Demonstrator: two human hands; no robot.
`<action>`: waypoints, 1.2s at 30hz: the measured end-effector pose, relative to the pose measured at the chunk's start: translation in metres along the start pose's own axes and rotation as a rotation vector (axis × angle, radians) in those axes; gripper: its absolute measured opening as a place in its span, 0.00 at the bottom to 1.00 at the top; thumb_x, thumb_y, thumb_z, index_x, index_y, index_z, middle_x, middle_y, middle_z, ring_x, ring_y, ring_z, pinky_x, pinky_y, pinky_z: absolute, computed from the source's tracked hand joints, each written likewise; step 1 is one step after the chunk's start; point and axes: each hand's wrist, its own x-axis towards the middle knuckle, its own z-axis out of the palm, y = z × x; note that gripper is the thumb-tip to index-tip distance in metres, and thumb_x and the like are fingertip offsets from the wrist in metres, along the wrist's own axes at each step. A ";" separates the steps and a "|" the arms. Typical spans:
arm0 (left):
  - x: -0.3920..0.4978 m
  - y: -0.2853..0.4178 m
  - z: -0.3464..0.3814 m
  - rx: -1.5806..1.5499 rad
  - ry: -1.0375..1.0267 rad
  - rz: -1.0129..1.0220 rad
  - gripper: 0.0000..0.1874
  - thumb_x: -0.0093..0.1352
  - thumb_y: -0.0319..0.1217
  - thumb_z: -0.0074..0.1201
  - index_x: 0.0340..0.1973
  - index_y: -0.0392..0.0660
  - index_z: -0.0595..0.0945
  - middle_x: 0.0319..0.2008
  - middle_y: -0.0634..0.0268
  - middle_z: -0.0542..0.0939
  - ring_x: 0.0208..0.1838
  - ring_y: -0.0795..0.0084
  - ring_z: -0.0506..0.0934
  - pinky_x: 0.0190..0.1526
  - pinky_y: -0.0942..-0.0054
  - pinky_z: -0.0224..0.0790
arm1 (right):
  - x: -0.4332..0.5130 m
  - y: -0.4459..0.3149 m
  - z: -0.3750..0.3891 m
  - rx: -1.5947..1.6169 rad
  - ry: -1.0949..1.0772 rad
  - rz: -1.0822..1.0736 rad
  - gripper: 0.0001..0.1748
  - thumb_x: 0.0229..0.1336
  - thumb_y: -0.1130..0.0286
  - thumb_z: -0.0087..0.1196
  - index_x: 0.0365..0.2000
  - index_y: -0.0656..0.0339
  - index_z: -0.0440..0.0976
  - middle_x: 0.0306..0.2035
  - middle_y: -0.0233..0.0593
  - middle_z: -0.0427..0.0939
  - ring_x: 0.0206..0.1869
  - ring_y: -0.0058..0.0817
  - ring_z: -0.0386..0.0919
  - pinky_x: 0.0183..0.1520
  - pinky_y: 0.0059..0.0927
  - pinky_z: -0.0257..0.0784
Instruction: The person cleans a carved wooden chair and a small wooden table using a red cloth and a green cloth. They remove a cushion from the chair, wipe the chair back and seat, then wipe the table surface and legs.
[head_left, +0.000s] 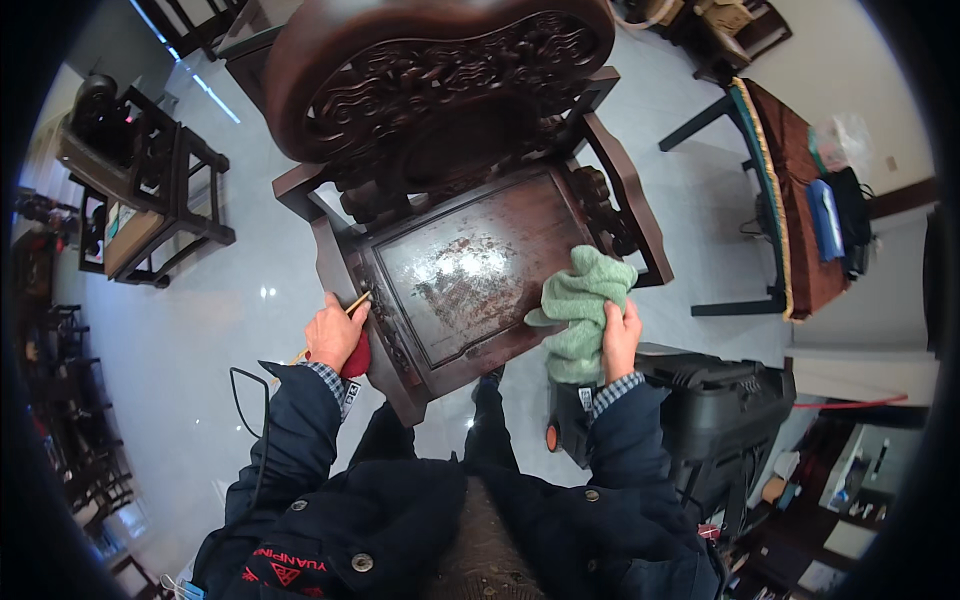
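Before me stands a dark carved wooden armchair (480, 375), its openwork backrest (450, 67) at the far side. The seat panel (472, 277) is glossy, with rough, patchy marks across its middle. My left hand (332, 332) is at the left armrest, holding a thin wooden stick (358, 302) that points towards the seat. A piece of red cloth (358, 357) shows beneath that hand; whether it is gripped is unclear. My right hand (621, 337) grips a bunched green towel (581, 307) over the seat's front right corner.
A black wheeled case (712, 405) stands close on my right. Further right is a table with a brown cloth (795, 202), bearing a blue item (825, 219) and a plastic bag (840, 142). Another dark wooden chair (157, 187) stands at the left on the shiny tiled floor (247, 247).
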 end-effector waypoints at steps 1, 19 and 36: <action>0.000 0.006 0.004 0.004 0.018 -0.040 0.32 0.65 0.56 0.53 0.40 0.33 0.74 0.32 0.41 0.82 0.39 0.41 0.80 0.42 0.51 0.72 | 0.026 0.013 0.002 -0.109 -0.018 -0.073 0.17 0.59 0.70 0.50 0.47 0.70 0.74 0.49 0.46 0.76 0.53 0.37 0.73 0.58 0.34 0.65; 0.022 0.033 0.036 0.157 0.028 -0.419 0.34 0.64 0.58 0.52 0.38 0.34 0.73 0.30 0.42 0.82 0.37 0.42 0.81 0.43 0.53 0.74 | 0.239 0.138 0.117 -1.174 -0.348 -0.084 0.52 0.48 0.40 0.61 0.69 0.44 0.50 0.71 0.46 0.48 0.71 0.51 0.48 0.61 0.69 0.55; 0.023 0.016 0.054 0.136 0.158 -0.309 0.30 0.62 0.54 0.56 0.33 0.35 0.71 0.22 0.46 0.80 0.28 0.45 0.81 0.32 0.55 0.75 | 0.116 0.131 0.320 -1.261 -0.682 -0.442 0.47 0.48 0.45 0.58 0.67 0.44 0.56 0.70 0.44 0.54 0.68 0.56 0.53 0.59 0.74 0.51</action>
